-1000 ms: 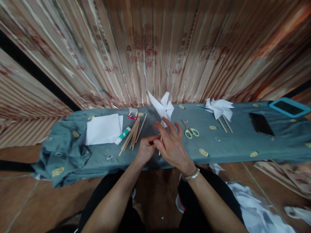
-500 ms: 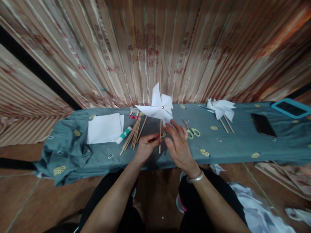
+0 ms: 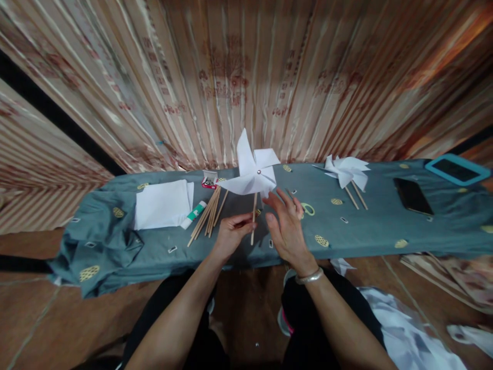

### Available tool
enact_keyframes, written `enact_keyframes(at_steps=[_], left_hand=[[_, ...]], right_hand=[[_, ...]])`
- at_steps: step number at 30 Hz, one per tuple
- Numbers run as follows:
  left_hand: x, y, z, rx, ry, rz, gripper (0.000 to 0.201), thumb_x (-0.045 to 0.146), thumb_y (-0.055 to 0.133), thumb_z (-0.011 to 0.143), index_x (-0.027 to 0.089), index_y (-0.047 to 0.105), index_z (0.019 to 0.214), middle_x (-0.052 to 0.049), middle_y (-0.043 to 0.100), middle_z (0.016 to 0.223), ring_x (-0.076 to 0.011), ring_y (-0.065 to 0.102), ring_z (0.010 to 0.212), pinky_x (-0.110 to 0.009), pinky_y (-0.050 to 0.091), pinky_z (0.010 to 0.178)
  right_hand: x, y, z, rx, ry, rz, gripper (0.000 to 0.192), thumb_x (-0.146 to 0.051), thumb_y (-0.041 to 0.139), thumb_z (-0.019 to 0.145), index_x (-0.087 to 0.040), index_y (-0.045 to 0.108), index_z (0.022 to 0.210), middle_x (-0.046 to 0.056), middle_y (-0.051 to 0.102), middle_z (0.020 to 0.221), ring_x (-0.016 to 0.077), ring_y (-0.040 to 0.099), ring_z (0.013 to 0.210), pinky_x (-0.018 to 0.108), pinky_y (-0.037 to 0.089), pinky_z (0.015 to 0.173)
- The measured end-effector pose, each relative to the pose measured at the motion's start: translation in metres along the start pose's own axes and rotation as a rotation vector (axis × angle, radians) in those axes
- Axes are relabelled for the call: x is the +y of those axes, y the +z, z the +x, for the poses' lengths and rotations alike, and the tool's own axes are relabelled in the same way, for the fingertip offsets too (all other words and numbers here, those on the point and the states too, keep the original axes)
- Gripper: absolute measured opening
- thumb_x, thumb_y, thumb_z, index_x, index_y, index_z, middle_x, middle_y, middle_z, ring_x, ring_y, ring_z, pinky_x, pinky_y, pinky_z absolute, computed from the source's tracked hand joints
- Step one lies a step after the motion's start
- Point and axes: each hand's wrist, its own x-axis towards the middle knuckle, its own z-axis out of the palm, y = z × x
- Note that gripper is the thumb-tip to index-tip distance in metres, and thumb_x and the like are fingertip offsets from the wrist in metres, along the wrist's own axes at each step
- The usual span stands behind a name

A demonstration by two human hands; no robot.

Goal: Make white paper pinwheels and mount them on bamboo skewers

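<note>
My left hand pinches the wooden stick of a white paper pinwheel, which stands upright in front of me with a shiny pin at its centre. Beside the stick, my right hand is open, its fingers spread just below the lowest paper blade. Whether a fingertip touches that blade I cannot tell. Partly behind the right hand lie scissors with light green handles. Left of the pinwheel are several loose wooden sticks, a small red box of pins and a green and white glue stick.
A stack of white paper lies on the left of the cloth-covered table. Finished-looking pinwheels rest on the right, near a black phone and a blue-framed tablet. A striped curtain hangs behind.
The pinwheel's blades have turned slightly, while my left hand keeps hold of the stick. My right hand has barely moved and now covers more of the scissors. The view has shifted a little.
</note>
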Motion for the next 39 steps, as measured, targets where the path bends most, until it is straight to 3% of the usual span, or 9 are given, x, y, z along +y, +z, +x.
enact_keyframes(at_steps=[12,17,21,30,39], left_hand=[[-0.001,0.003,0.000,-0.013,0.002,-0.003,0.036,0.031,0.085,0.057,0.017,0.080,0.089,-0.005,0.078,0.085,-0.0166,0.067,0.074,-0.028,0.053,0.076],[-0.001,0.003,0.000,-0.008,-0.002,-0.011,0.037,0.032,0.087,0.054,0.017,0.080,0.088,-0.006,0.078,0.088,-0.0182,0.068,0.077,-0.031,0.054,0.081],[-0.003,0.003,-0.001,-0.004,-0.005,-0.015,0.037,0.031,0.088,0.052,0.019,0.080,0.085,-0.005,0.078,0.086,-0.0178,0.068,0.076,-0.033,0.054,0.082],[-0.005,0.006,-0.003,0.003,-0.041,-0.015,0.035,0.028,0.088,0.049,0.019,0.080,0.081,0.000,0.074,0.068,-0.0111,0.060,0.062,-0.025,0.051,0.067],[-0.009,0.013,-0.007,-0.052,-0.106,0.003,0.035,0.032,0.090,0.044,0.020,0.080,0.076,-0.001,0.075,0.070,-0.0131,0.062,0.063,-0.027,0.053,0.068]], right_hand=[[-0.006,0.002,-0.003,-0.019,-0.036,0.007,0.045,-0.032,0.034,0.101,-0.023,0.036,0.145,0.008,0.068,0.123,0.0239,0.034,0.143,0.056,0.017,0.117],[-0.004,0.005,-0.002,0.016,-0.021,-0.033,0.044,-0.032,0.034,0.102,-0.022,0.036,0.144,0.009,0.067,0.124,0.0247,0.034,0.143,0.058,0.016,0.116],[0.001,0.005,-0.001,0.045,-0.008,-0.070,0.044,-0.033,0.034,0.102,-0.022,0.037,0.144,0.010,0.067,0.123,0.0251,0.034,0.142,0.058,0.016,0.115],[0.018,0.004,0.002,0.134,0.047,-0.090,0.050,-0.037,0.033,0.100,-0.020,0.032,0.147,0.017,0.054,0.139,0.0270,0.046,0.135,0.057,0.020,0.114],[0.033,-0.002,0.004,0.187,0.112,-0.135,0.050,-0.038,0.030,0.101,-0.019,0.029,0.148,0.018,0.049,0.145,0.0255,0.047,0.135,0.056,0.018,0.115]])
